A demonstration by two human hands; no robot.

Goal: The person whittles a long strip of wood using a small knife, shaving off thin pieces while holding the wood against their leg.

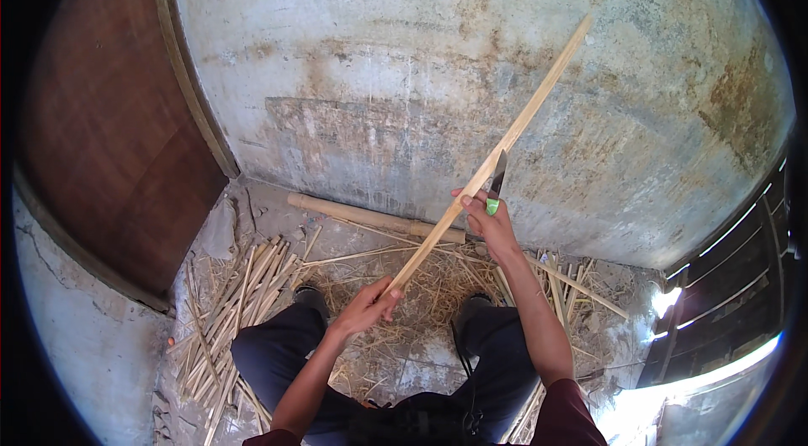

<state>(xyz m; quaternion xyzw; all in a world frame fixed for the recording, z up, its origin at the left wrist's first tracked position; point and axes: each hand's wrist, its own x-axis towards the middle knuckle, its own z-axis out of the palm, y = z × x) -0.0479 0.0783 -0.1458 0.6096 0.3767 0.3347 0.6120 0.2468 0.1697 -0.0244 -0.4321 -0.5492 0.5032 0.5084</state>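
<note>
A long, pale bamboo strip (530, 109) slants across the view, from low by my left knee up to the right in front of the wall. My left hand (369, 307) is closed round its lower end. Higher up, my right hand (488, 217) holds a knife (500, 172) with a dark blade and a green handle end. The blade points upward and lies right beside the strip. My right thumb rests against the strip near the blade. Most of the knife's handle is hidden in my fingers.
A heap of split bamboo strips (252, 294) lies left of my legs, and more strips (560, 286) lie to the right. A thick bamboo pole (379, 219) rests along the wall's foot. Shavings (404, 303) cover the floor between my feet. A stained wall (379, 67) stands ahead, a brown door (118, 109) left.
</note>
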